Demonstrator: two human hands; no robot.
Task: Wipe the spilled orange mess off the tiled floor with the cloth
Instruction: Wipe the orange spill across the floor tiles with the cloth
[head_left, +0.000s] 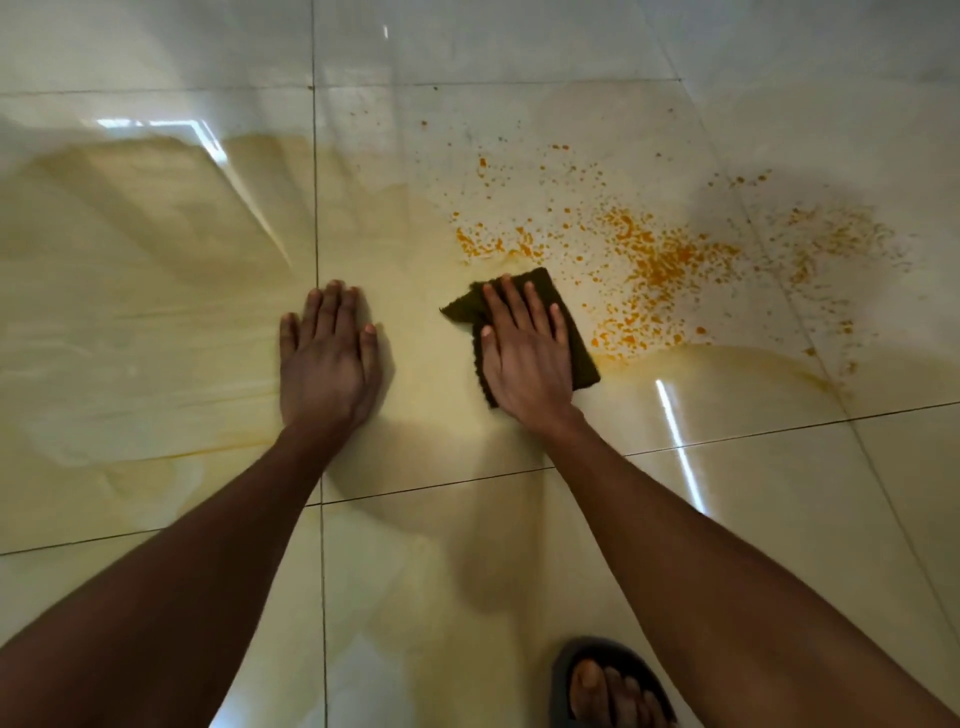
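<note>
A dark brown cloth (571, 332) lies flat on the glossy cream tiled floor (156, 312). My right hand (524, 353) presses down on it with straight fingers, covering most of it. Orange specks and blobs of the spilled mess (654, 260) spread over the tile just beyond and to the right of the cloth, thickest at centre right, with a fainter patch (841, 239) further right. A pale yellowish smear (727, 358) runs along the wiped edge to the right of the cloth. My left hand (327, 353) rests flat on the floor, left of the cloth, beside a grout line.
A foot in a dark sandal (608, 686) stands at the bottom edge, below my right arm. Dark grout lines (318, 208) cross the floor. Yellowish wet streaks (156, 218) cover the tiles at left. Light reflections (675, 441) glare on the tiles.
</note>
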